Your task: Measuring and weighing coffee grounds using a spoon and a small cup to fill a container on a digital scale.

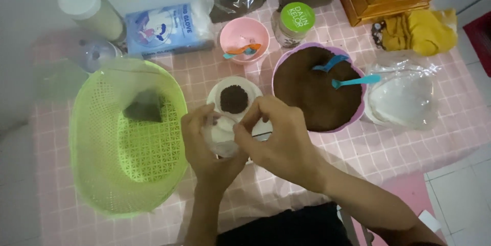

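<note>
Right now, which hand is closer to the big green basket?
Left. The left hand sits just beside the green basket's right rim, holding a small clear bag. The right hand is farther right, near the purple bowl of brown powder.

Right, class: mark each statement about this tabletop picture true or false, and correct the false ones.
1. Both hands, left hand and right hand, hold a small clear bag. True.
2. The green basket is packed full. False: it holds only one small dark packet.
3. The purple bowl holds dark brown powder. True.
4. The pink bowl is full of powder. False: it holds small spoons.
5. Blue scoops rest in the powder. True.
</note>
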